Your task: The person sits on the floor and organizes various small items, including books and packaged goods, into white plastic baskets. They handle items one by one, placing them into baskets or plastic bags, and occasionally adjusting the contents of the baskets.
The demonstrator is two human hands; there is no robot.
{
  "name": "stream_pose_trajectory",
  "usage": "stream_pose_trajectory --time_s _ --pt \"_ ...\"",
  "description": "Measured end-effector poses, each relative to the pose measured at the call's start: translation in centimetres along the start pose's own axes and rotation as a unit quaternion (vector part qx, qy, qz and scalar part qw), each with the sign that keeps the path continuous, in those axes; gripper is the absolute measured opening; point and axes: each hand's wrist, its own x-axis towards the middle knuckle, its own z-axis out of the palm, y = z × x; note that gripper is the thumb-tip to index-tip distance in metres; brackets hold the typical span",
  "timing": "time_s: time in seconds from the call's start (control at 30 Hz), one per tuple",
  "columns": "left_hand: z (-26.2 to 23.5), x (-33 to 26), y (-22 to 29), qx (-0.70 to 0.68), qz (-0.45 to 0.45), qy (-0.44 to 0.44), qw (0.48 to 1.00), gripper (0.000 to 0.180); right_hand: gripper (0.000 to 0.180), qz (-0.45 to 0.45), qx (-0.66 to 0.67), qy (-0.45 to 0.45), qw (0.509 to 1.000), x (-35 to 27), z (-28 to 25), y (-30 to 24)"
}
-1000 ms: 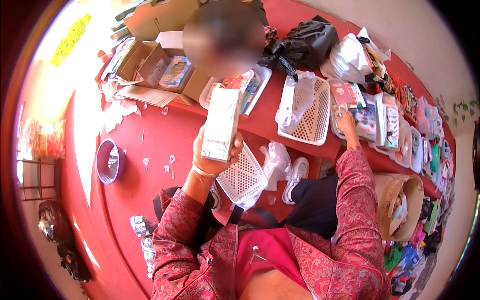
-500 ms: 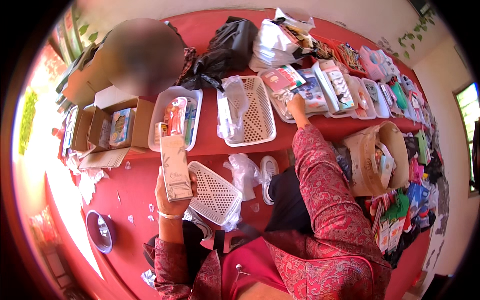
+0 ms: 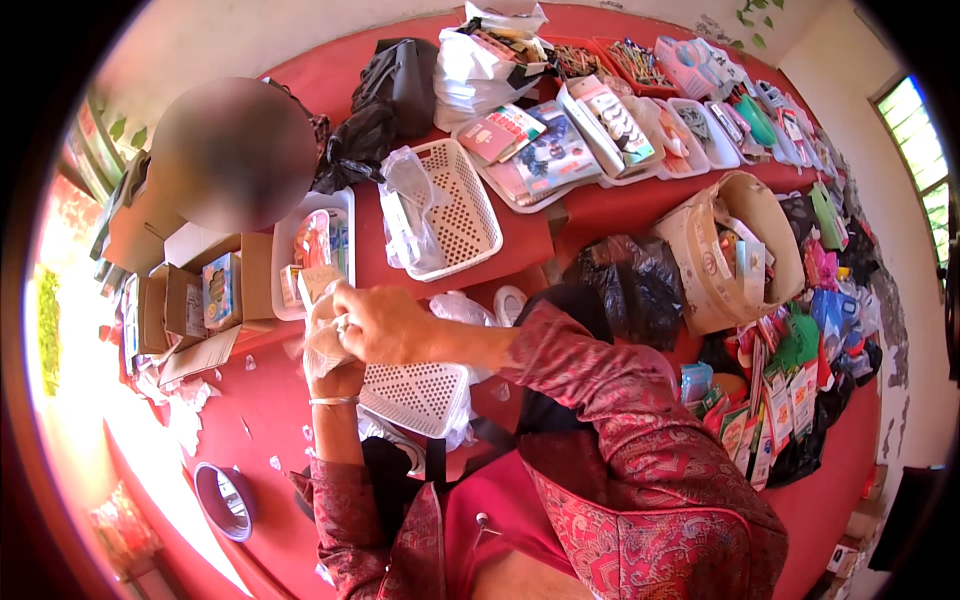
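Observation:
My left hand (image 3: 340,378) is closed around the slim, pale carton (image 3: 318,281), which stands upright in front of me; only its top end shows clearly. My right hand (image 3: 385,326) has a crumpled pale cloth (image 3: 325,352) pressed against the carton's face, covering most of it. Just behind both hands is a white tray (image 3: 348,215) holding packaged goods. Below my right forearm lies a white perforated basket (image 3: 415,398), partly hidden by the arm.
Another perforated basket (image 3: 488,232) with clear plastic stands on the red ledge. Further right are a tray of books (image 3: 550,150), a black plastic bag (image 3: 635,290) and a large brown container (image 3: 690,270). An opened cardboard box (image 3: 255,275) and a person with a blurred head are at left.
My right hand has come from the book tray at the right over to the carton, bringing the crumpled cloth. The view has turned to the right. My left hand still holds the carton.

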Motion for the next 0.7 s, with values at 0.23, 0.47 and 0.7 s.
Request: stream_pose_trajectory --time_s 0.23,0.47,0.7 --pt "2.4 -2.2 2.1 -0.298 -0.094 0.079 0.947 0.039 0.032 -0.198 -0.016 0.158 0.967 0.3 2.7 1.0" --pt "3.4 -3.3 2.4 -0.201 -0.209 0.081 0.954 0.048 0.02 -0.165 -0.003 0.33 0.929 3.5 1.3 3.4" --pt "2.9 -4.9 3.1 -0.403 -0.188 0.124 0.887 0.06 0.015 0.236 0.453 0.161 0.845 7.4 -1.8 9.1"
